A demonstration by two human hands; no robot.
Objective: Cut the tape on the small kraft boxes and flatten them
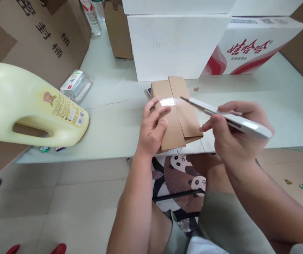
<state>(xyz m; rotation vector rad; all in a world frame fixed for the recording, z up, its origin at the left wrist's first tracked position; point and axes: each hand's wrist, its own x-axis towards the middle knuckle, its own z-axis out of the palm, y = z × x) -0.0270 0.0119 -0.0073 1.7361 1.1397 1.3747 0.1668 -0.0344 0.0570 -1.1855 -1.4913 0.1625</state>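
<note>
A small brown cardboard box [170, 128] lies near the table's front edge, with a shiny strip of clear tape [168, 102] across its top seam. My left hand [151, 131] grips the box from its left side, fingers curled over the top and thumb pressed on it. In my right hand [235, 137] is a white utility knife [249, 126], with its blade out and pointing left. The blade tip is over the box's top, close to the right end of the tape; whether it touches cannot be made out. A dark corner of something shows behind the box.
The table [109, 116] has a pale cloth. At left stand a large yellow jug [32, 102], a clear plastic pack [76, 85] and a big carton [35, 38]. White boxes [175, 46] line the back, beside water bottles [91, 17]. A panda-print stool [180, 180] is below.
</note>
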